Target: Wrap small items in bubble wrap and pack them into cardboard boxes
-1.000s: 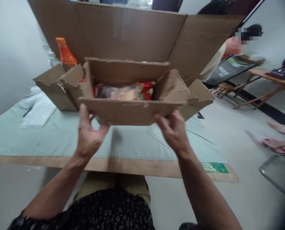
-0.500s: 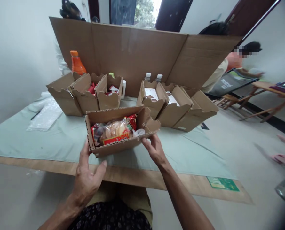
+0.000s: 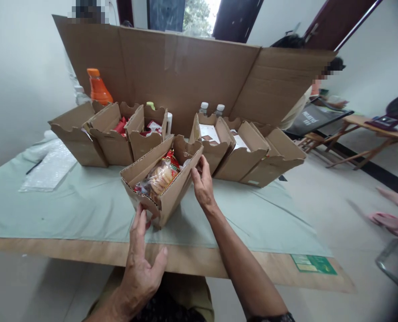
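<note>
An open-topped cardboard box (image 3: pixel 177 197) stands at an angle on the cloth in front of me. Inside lies a clear and red plastic packet (image 3: pixel 161 176) of round, pale brown food. My right hand (image 3: pixel 203 185) grips the box's right side near its far end, its fingertips partly hidden by the cardboard. At the near end, my left hand (image 3: pixel 143 264) rests its fingertips against the box wall, fingers stretched and thumb spread wide.
Behind stand more cardboard boxes (image 3: pixel 113 145), some holding red packets or white cartons. An orange bottle (image 3: pixel 100 89) is in front of a tall cardboard screen (image 3: pixel 192 67). Bubble wrap (image 3: pixel 49 165) lies on the left of the green cloth (image 3: pixel 94 210). People are partly visible beyond.
The box has turned from lying crosswise to pointing away from me. My right hand has moved away from me with its far end; my left hand has shifted right along the near end.
</note>
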Tool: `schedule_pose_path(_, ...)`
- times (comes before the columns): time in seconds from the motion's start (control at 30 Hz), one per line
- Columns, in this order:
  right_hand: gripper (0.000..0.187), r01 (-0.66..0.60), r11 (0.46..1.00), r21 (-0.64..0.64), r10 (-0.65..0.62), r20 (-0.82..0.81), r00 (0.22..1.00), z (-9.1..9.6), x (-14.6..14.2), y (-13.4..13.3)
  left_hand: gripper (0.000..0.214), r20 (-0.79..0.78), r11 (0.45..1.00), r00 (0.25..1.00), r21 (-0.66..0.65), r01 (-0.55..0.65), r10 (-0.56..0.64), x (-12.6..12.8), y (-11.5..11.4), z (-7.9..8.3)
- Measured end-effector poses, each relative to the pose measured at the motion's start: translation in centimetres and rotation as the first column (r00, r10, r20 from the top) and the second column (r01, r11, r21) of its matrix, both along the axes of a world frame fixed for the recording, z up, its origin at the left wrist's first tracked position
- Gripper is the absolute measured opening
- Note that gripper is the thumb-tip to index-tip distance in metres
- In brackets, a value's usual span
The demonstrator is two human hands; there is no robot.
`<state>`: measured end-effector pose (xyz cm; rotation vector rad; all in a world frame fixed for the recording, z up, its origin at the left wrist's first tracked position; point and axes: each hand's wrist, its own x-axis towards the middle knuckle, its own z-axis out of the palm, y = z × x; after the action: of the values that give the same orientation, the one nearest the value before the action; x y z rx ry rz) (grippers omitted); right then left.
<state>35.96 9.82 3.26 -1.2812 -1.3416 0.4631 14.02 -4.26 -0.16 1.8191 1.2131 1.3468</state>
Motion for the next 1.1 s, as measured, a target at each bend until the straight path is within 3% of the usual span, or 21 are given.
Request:
schedule_pose_path(0.3,0.083,0.015,0.998,0.06,-0.021,0.113,0.993,-0.9,-1.4,1.5,0.086,-0.068,0.997,0.998,0.079,0.014,-0.008,0.8,0.3,-0.6)
schedule_pose_path(0.43,0.083,-0.042,0.995,0.09,0.039,0.031,0.999,-1.2,-1.8,1.2,0.085,-0.103,0.998,0.994,0.054,0.036,-0.03,1.0,0.2,-0.7)
schedule_pose_path(0.63,0.075,-0.037,0.999,0.032,0.038,-0.054,0.998,-2.7,-1.1,0.7,0.086,-0.172,0.995,0.982,0.052,0.087,-0.077,2.0,1.1,-0.2)
schedule_pose_path(0.73,0.067,0.045,0.998,-0.034,-0.048,-0.088,0.995,-4.3,-0.6,1.1,0.087,-0.196,0.988,0.972,0.049,0.143,-0.131,2.8,3.0,0.1)
schedule_pose_path(0.87,0.06,0.131,0.984,-0.12,-0.145,-0.115,0.983,-6.3,0.2,1.9,0.086,-0.18,0.976,0.963,0.048,0.211,-0.2,4.2,7.4,0.7)
schedule_pose_path(1.1,0.051,0.159,0.971,-0.178,-0.189,-0.169,0.967,-7.3,1.0,2.5,0.09,-0.089,0.945,0.942,-0.053,0.321,-0.325,7.3,15.6,1.0)
